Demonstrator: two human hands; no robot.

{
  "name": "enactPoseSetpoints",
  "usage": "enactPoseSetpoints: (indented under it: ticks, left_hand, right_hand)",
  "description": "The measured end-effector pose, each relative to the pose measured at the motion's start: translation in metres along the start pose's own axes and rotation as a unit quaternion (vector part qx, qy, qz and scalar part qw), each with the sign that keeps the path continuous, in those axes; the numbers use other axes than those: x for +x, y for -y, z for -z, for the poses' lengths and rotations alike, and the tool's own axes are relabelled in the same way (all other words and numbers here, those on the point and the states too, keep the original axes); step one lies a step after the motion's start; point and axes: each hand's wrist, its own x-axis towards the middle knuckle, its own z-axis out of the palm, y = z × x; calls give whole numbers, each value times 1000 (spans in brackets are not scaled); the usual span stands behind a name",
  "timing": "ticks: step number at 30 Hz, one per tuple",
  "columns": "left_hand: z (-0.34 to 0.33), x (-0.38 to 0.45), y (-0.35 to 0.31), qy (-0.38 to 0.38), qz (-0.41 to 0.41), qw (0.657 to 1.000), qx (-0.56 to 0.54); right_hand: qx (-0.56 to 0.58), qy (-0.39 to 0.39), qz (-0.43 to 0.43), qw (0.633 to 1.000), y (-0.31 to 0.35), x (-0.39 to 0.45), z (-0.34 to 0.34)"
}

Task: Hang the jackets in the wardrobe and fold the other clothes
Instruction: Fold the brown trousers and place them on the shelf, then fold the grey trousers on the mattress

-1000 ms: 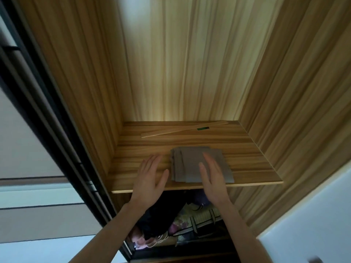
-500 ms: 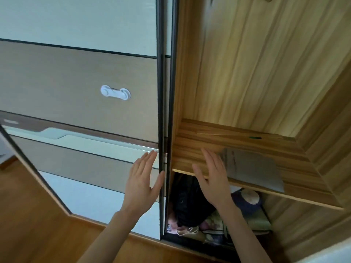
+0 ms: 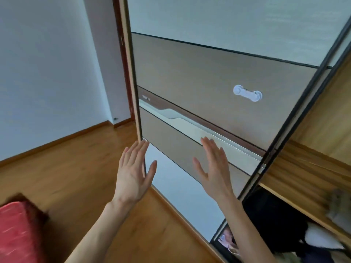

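My left hand (image 3: 133, 172) and my right hand (image 3: 213, 168) are both raised in front of me with straight, spread fingers, and neither holds anything. They float in front of the wardrobe's sliding door (image 3: 199, 69). At the far right the wooden shelf (image 3: 303, 179) of the open wardrobe shows. A blurred edge of the folded grey garment (image 3: 338, 205) lies on it. Dark and pale clothes (image 3: 275, 221) sit in the compartment below the shelf.
A white child-lock latch (image 3: 247, 93) is stuck on the sliding door. Wooden floor (image 3: 66, 168) spreads to the left up to a white wall (image 3: 47, 63). A red cushion or bed corner (image 3: 17, 230) sits at the lower left.
My view has swung left, away from the shelf toward the door, floor and wall. Both hands have left the folded grey garment and stay empty in front of me.
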Motion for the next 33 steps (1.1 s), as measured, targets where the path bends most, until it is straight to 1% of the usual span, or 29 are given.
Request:
enactPoseSetpoints:
  ticks: [7, 11, 16, 20, 24, 29, 33]
  left_hand:
    - [62, -17, 80, -56, 92, 988, 106]
    - [84, -21, 126, -85, 143, 974, 156]
    - [109, -20, 178, -108, 213, 946, 220]
    - [128, -27, 203, -133, 272, 912, 275]
    - [147, -53, 213, -160, 340, 870, 320]
    - [177, -104, 211, -196, 420, 808, 365]
    - [201, -150, 202, -215, 472, 754, 404]
  right_hand:
    - [33, 65, 108, 991, 79, 48, -84]
    - [69, 96, 158, 980, 115, 83, -141]
    - [150, 136, 214, 956, 157, 125, -213]
    - [206, 163, 267, 927, 192, 153, -263]
    - [251, 213, 311, 892, 233, 164, -304]
    - [320, 272, 359, 833, 297, 152, -340]
    - [360, 314, 398, 783, 352, 124, -352]
